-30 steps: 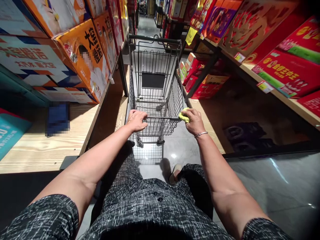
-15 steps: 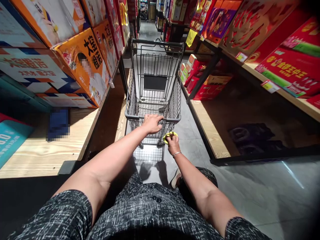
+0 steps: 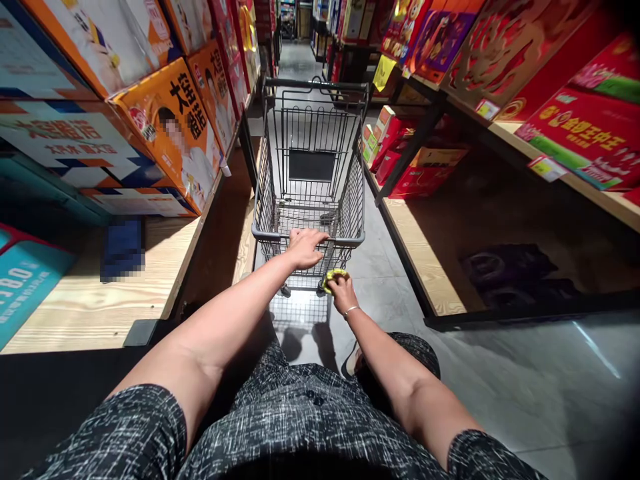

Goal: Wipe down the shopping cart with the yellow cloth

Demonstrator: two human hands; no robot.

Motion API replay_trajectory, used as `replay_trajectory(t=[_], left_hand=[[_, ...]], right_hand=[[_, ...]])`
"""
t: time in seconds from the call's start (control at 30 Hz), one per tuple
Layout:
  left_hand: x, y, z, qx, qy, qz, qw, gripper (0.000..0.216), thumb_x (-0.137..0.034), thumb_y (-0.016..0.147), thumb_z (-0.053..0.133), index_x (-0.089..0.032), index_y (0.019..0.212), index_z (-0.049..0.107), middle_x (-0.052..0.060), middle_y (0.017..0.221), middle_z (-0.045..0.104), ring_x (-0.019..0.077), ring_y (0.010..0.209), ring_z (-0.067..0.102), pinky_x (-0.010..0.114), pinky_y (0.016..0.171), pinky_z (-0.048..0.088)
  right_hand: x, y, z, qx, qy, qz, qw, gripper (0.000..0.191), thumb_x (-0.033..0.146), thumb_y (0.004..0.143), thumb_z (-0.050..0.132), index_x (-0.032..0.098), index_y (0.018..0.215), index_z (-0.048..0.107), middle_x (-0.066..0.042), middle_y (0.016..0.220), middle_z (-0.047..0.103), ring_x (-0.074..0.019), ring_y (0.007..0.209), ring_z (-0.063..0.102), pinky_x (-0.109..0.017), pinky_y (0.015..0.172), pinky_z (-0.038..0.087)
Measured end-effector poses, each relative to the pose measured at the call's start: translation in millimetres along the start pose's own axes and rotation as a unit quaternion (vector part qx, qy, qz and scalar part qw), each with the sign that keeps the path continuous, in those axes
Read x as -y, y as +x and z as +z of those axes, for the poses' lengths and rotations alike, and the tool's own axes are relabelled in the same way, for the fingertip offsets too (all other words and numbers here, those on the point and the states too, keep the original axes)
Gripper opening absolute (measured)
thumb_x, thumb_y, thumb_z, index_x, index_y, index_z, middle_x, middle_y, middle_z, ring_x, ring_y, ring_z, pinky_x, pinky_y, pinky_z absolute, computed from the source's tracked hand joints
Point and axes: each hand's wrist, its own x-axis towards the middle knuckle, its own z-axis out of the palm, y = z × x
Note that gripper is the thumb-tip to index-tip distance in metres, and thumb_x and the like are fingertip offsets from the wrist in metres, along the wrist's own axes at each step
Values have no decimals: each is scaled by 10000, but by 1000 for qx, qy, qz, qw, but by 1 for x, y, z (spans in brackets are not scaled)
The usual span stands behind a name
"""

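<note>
A dark wire shopping cart (image 3: 310,153) stands in the aisle straight ahead of me, its basket bare. My left hand (image 3: 306,247) is wrapped round the cart's handle bar near the middle. My right hand (image 3: 343,292) is lower, below the handle at the cart's rear frame, closed on a yellow cloth (image 3: 334,276) pressed against the wire. A thin bracelet sits on my right wrist.
Orange and white cartons (image 3: 165,127) fill the wooden shelf on the left. Red gift boxes (image 3: 575,127) line the shelves on the right, above a low wooden shelf (image 3: 425,267). Grey tiled floor (image 3: 525,387) runs between them, the aisle continuing beyond the cart.
My left hand slid from the handle's left end to its middle. My right hand dropped with the yellow cloth from the handle's right end to the lower rear frame.
</note>
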Motion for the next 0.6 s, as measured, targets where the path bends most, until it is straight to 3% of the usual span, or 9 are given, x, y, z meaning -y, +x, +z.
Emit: replay_trajectory(t=[0.07, 0.13, 0.27, 0.37, 0.43, 0.53, 0.6], left_hand=[[3, -3, 1, -4, -4, 4, 1000, 564, -193, 836, 536, -249, 1397, 568, 66, 1314, 650, 281, 1283, 512, 478, 1110, 275], [5, -7, 2, -8, -9, 5, 1000, 559, -192, 830, 536, -246, 1386, 572, 64, 1309, 650, 280, 1273, 513, 479, 1105, 276], [9, -13, 0, -17, -23, 0, 1000, 527, -182, 819, 525, -268, 1335, 590, 47, 1269, 668, 276, 1243, 523, 483, 1091, 280], [11, -17, 0, -24, -24, 0, 999, 503, -171, 809, 521, -277, 1294, 603, 39, 1241, 682, 276, 1218, 534, 492, 1094, 271], [12, -20, 2, -33, -24, 2, 999, 491, -170, 804, 522, -282, 1274, 608, 34, 1228, 688, 276, 1202, 542, 498, 1090, 271], [15, -25, 5, -46, -23, 8, 999, 476, -168, 789, 527, -282, 1242, 618, 27, 1201, 699, 273, 1180, 551, 502, 1079, 278], [17, -29, 7, -51, -22, 11, 998, 464, -165, 780, 530, -279, 1219, 625, 25, 1186, 704, 270, 1175, 554, 504, 1078, 278]], right_hand=[[-10, -10, 8, 4, 29, 35, 999, 366, 45, 714, 536, 226, 951, 747, -120, 1144, 625, -262, 1029, 515, -446, 929, 528], [-16, -7, -2, -63, 58, 59, 995, 369, 55, 714, 521, 209, 979, 727, -112, 1116, 613, -259, 1050, 528, -480, 965, 512], [-10, 28, -69, -246, 96, 55, 963, 413, 112, 800, 527, 215, 1175, 664, -119, 1202, 531, -275, 1198, 522, -537, 1074, 457], [14, 50, -122, -339, 109, -18, 934, 437, 190, 861, 598, 246, 1294, 623, -132, 1311, 481, -298, 1288, 493, -545, 1133, 424], [31, 55, -141, -302, 83, -97, 945, 439, 189, 881, 608, 280, 1310, 634, -118, 1346, 501, -297, 1301, 494, -544, 1146, 424], [44, 58, -148, -173, 22, -215, 961, 427, 127, 890, 578, 310, 1257, 695, -86, 1327, 588, -281, 1278, 514, -533, 1131, 456], [38, 69, -150, -127, -7, -233, 964, 441, 91, 878, 554, 298, 1228, 724, -85, 1322, 622, -284, 1263, 521, -536, 1110, 471]])
